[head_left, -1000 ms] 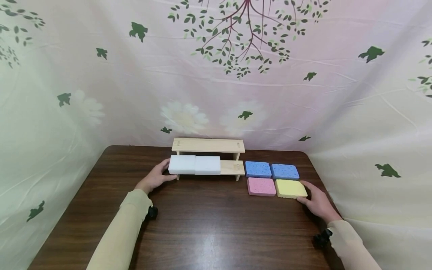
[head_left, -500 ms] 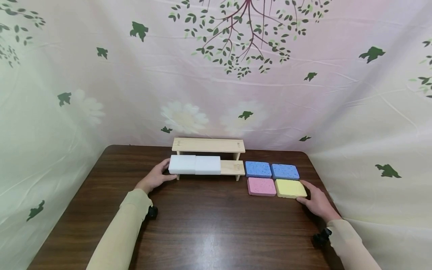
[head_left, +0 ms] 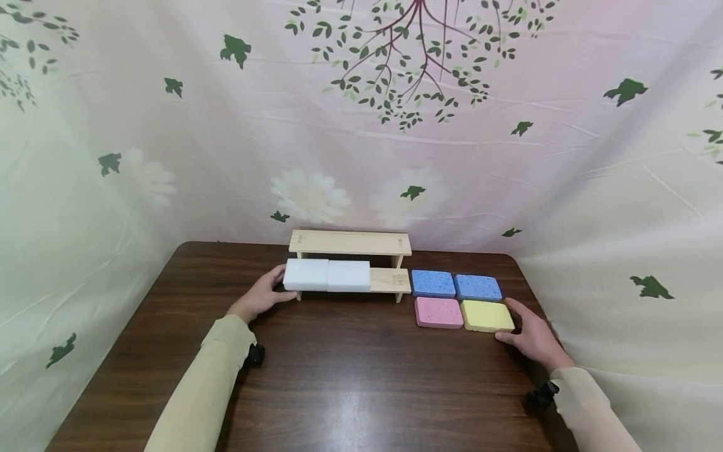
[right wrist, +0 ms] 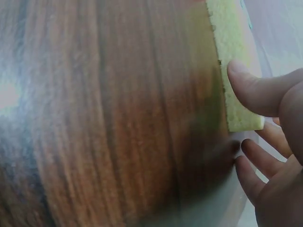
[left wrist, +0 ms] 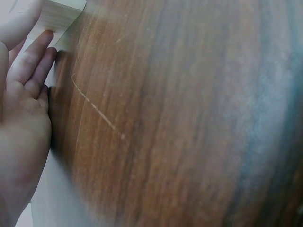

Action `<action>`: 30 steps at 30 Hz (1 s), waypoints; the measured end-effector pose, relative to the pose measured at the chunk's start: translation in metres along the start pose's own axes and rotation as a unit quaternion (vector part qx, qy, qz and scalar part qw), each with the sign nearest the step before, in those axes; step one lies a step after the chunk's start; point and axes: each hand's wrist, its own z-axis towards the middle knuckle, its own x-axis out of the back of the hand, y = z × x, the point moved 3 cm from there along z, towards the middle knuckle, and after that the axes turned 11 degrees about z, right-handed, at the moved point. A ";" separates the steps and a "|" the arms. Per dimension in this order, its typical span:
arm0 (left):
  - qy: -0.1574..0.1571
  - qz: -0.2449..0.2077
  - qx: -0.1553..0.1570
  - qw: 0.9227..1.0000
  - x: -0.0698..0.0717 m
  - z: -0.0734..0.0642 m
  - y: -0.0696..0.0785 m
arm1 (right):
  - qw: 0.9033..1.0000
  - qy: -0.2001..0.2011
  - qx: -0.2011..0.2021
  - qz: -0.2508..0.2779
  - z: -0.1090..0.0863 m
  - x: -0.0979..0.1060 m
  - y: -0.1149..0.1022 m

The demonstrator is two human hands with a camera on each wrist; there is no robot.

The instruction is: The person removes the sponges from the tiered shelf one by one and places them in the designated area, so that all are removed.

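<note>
Two white foam blocks lie side by side on the front step of a small wooden shelf [head_left: 390, 280]: the left block [head_left: 305, 275] and the right block [head_left: 349, 276]. My left hand [head_left: 261, 297] is at the left block's outer end, thumb toward the front; the left wrist view shows straight fingers [left wrist: 32, 64] beside the pale wood. On the table's right, a yellow sponge [head_left: 487, 316] has my right hand [head_left: 533, 336] around its right end, thumb and fingers spread apart. In the right wrist view the thumb overlaps the sponge's front side, and the other fingers are loosely bent past its end.
A pink sponge [head_left: 438, 312] lies left of the yellow one, with two blue sponges, one [head_left: 432, 283] and another [head_left: 478, 287], behind. The shelf's higher back step [head_left: 350, 242] stands near a printed cloth backdrop [head_left: 361, 157]. Brown wood-grain table [head_left: 350, 364] spreads in front.
My right hand's fingers have spread slightly, the index moving back from the yellow sponge's corner. The left hand, blocks and sponges stay put; the head view has shifted very slightly.
</note>
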 end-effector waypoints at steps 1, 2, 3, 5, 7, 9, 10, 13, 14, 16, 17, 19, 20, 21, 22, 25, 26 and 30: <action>-0.001 -0.001 0.001 1.000 0.000 -0.001 0.002 | 1.000 0.004 0.002 0.000 0.000 0.001 -0.001; -0.003 -0.002 0.001 1.000 0.001 -0.002 0.006 | 1.000 0.008 0.003 0.001 0.000 0.002 -0.003; -0.004 -0.003 0.002 1.000 0.002 -0.003 0.009 | 1.000 0.013 0.002 0.001 0.001 0.002 -0.004; -0.006 -0.006 0.002 1.000 0.003 -0.006 0.015 | 1.000 0.027 0.004 0.004 0.001 0.004 -0.010; -0.008 -0.006 0.000 1.000 0.004 -0.009 0.020 | 0.999 0.044 0.006 0.007 0.002 0.006 -0.018; -0.007 -0.008 -0.001 1.000 0.004 -0.010 0.022 | 0.998 0.061 0.012 0.009 0.004 0.008 -0.027; -0.006 -0.007 -0.001 1.000 0.004 -0.010 0.023 | 0.998 0.067 0.015 0.010 0.005 0.009 -0.032; -0.005 -0.004 -0.003 1.000 0.004 -0.011 0.024 | 0.997 0.074 0.023 0.019 0.008 0.008 -0.046; -0.005 -0.006 -0.002 1.000 0.004 -0.011 0.025 | 0.997 0.072 0.027 0.021 0.009 0.007 -0.050; -0.007 -0.004 0.000 1.000 0.004 -0.012 0.025 | 0.997 0.067 0.035 0.022 0.011 0.004 -0.058; -0.008 -0.004 0.000 1.000 0.004 -0.012 0.025 | 0.997 0.064 0.039 0.023 0.012 0.002 -0.062; -0.009 -0.004 0.002 1.000 0.003 -0.009 0.021 | 0.997 0.057 0.046 0.023 0.015 -0.002 -0.071; -0.008 -0.004 0.003 1.000 0.002 -0.007 0.018 | 0.997 0.053 0.050 0.023 0.016 -0.004 -0.075; -0.008 -0.002 0.004 1.000 0.002 -0.006 0.014 | 0.997 0.050 0.053 0.024 0.018 -0.006 -0.080; -0.007 0.000 0.003 1.000 0.001 -0.004 0.010 | 0.997 0.047 0.055 0.026 0.020 -0.008 -0.084; -0.005 0.004 0.004 1.000 0.000 0.002 0.000 | 0.997 0.040 0.064 0.034 0.024 -0.015 -0.097; -0.005 0.004 0.004 1.000 0.000 0.003 -0.002 | 0.996 0.037 0.069 0.036 0.026 -0.017 -0.101; -0.003 0.002 0.003 1.000 0.000 0.004 -0.007 | 0.994 0.032 0.092 0.043 0.034 -0.028 -0.116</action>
